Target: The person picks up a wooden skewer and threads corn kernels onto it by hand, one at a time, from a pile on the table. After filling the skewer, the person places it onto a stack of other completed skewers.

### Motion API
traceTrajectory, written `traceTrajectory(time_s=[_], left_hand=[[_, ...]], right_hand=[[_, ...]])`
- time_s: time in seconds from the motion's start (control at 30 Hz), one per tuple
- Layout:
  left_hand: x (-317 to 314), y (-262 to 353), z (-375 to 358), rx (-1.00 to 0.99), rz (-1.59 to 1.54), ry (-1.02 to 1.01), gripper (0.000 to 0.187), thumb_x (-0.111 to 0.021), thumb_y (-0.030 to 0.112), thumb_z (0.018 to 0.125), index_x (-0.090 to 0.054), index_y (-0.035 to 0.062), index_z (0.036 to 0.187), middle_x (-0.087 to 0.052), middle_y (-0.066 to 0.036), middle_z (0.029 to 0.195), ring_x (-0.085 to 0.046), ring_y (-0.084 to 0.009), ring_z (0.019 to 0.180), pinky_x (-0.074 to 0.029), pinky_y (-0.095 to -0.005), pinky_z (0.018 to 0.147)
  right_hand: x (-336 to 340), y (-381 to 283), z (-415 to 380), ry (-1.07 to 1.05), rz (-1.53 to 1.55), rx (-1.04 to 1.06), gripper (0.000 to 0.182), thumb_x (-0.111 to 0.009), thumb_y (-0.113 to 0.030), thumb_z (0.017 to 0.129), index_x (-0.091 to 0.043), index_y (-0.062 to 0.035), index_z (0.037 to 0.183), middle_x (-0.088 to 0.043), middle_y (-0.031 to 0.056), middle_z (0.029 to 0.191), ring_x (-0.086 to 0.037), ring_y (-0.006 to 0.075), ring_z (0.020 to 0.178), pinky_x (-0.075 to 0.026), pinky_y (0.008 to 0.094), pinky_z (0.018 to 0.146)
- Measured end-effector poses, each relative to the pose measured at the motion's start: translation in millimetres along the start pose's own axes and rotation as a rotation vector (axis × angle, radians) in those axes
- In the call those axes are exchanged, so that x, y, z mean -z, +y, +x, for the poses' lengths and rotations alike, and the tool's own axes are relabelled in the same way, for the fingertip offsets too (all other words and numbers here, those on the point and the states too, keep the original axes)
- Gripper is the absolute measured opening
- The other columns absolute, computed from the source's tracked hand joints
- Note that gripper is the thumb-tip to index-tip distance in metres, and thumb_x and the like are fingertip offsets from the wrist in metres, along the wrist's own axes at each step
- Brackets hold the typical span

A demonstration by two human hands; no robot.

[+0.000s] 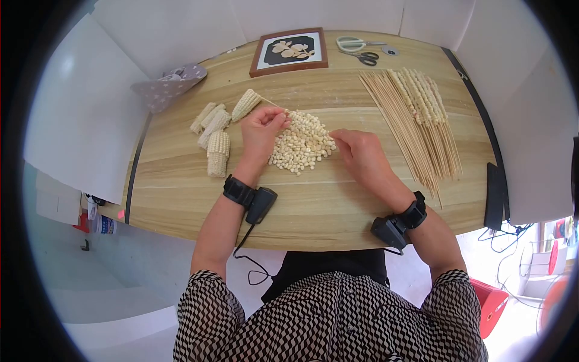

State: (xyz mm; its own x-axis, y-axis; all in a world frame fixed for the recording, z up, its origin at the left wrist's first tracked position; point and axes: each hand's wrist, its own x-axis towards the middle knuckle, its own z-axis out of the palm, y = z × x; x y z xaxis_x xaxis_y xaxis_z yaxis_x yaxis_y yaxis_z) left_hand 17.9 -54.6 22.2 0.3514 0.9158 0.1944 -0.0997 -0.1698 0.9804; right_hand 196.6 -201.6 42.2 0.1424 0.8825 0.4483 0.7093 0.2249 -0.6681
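Note:
A loose pile of pale corn kernels (301, 145) lies in the middle of the wooden table. My left hand (260, 134) is at the pile's upper left edge, finger and thumb pinched on a thin wooden skewer (269, 101) whose far end sticks out to the upper left. On the pile's right edge, the fingertips of my right hand (360, 155) are pressed together; whatever they may hold is too small to make out. Close behind my left hand lies a corn cob (246, 105) with kernels on it.
Several more cobs (218, 151), some stripped, lie at the left. Bare skewers (398, 120) and skewers threaded with kernels (419, 96) lie at the right. Along the back are a framed picture (289, 51), scissors (367, 58) and pale-handled shears (350, 43). A patterned cloth item (169, 87) stands back left.

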Motion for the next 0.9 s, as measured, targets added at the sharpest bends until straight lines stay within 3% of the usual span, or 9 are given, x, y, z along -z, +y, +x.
traceTrajectory(time_s=[0.27, 0.47, 0.53, 0.6, 0.73, 0.83, 0.9], left_hand=[[-5.8, 0.2, -2.6, -0.004, -0.005, -0.038, 0.011, -0.058, 0.0, 0.088, -0.062, -0.0047, 0.098, -0.066, -0.009, 0.089, -0.066, -0.0141, 0.08, -0.055, -0.0229, 0.069], [14.5, -1.7, 10.0, -0.206, 0.328, 0.102, 0.013, -0.062, 0.004, 0.085, -0.066, -0.0018, 0.095, -0.067, -0.008, 0.087, -0.062, -0.0108, 0.071, -0.051, -0.0247, 0.064], [18.8, 3.9, 8.4, -0.301, 0.717, -0.019, 0.013, -0.065, 0.004, 0.08, -0.068, -0.0002, 0.092, -0.066, -0.01, 0.085, -0.062, -0.0157, 0.069, -0.049, -0.0282, 0.063], [22.9, -4.5, 11.2, -0.297, 0.768, -0.087, 0.014, -0.066, 0.004, 0.08, -0.068, 0.0007, 0.094, -0.066, -0.009, 0.085, -0.061, -0.0158, 0.072, -0.049, -0.0277, 0.065], [22.3, -2.3, 16.1, -0.346, 0.952, -0.252, 0.018, -0.067, 0.004, 0.079, -0.068, 0.001, 0.096, -0.064, -0.008, 0.087, -0.061, -0.0179, 0.076, -0.048, -0.0268, 0.066], [23.2, -5.7, 20.3, -0.352, 0.929, -0.27, 0.017, -0.067, 0.005, 0.079, -0.068, 0.002, 0.097, -0.065, -0.007, 0.083, -0.061, -0.015, 0.072, -0.047, -0.026, 0.064], [19.8, -5.0, 16.8, -0.257, 0.837, -0.222, 0.016, -0.067, 0.004, 0.081, -0.068, 0.0018, 0.097, -0.065, -0.006, 0.082, -0.06, -0.0129, 0.07, -0.047, -0.0247, 0.063]], right_hand=[[-1.7, 2.2, 0.7, 0.014, -0.013, -0.005, 0.015, -0.058, -0.002, 0.084, -0.065, 0.0017, 0.097, -0.064, 0.0226, 0.083, -0.063, 0.0374, 0.076, -0.05, 0.0378, 0.066], [-2.5, 4.0, 1.2, 0.033, -0.032, -0.01, 0.015, -0.058, -0.003, 0.084, -0.065, 0.0016, 0.097, -0.064, 0.0218, 0.083, -0.063, 0.0371, 0.077, -0.05, 0.0378, 0.067], [-3.4, 5.3, 1.4, 0.033, -0.032, -0.014, 0.015, -0.058, -0.003, 0.084, -0.065, 0.0016, 0.097, -0.065, 0.0215, 0.084, -0.063, 0.037, 0.077, -0.05, 0.0379, 0.067], [-5.2, 7.4, 1.1, 0.064, -0.001, 0.02, 0.015, -0.056, -0.005, 0.085, -0.065, -0.0008, 0.095, -0.063, 0.0212, 0.075, -0.061, 0.0387, 0.072, -0.049, 0.0442, 0.065], [-4.1, 6.8, 0.8, 0.056, 0.0, 0.011, 0.015, -0.056, -0.005, 0.085, -0.065, -0.001, 0.096, -0.063, 0.0212, 0.076, -0.061, 0.0386, 0.072, -0.049, 0.0441, 0.065], [-3.5, 6.8, 0.9, 0.054, -0.001, 0.027, 0.015, -0.056, -0.005, 0.084, -0.065, -0.0013, 0.096, -0.063, 0.0212, 0.077, -0.061, 0.0385, 0.072, -0.049, 0.0441, 0.065], [-1.5, 4.2, 1.3, 0.017, -0.033, -0.021, 0.015, -0.058, -0.004, 0.085, -0.065, 0.0015, 0.097, -0.065, 0.021, 0.085, -0.063, 0.0368, 0.078, -0.05, 0.038, 0.068]])
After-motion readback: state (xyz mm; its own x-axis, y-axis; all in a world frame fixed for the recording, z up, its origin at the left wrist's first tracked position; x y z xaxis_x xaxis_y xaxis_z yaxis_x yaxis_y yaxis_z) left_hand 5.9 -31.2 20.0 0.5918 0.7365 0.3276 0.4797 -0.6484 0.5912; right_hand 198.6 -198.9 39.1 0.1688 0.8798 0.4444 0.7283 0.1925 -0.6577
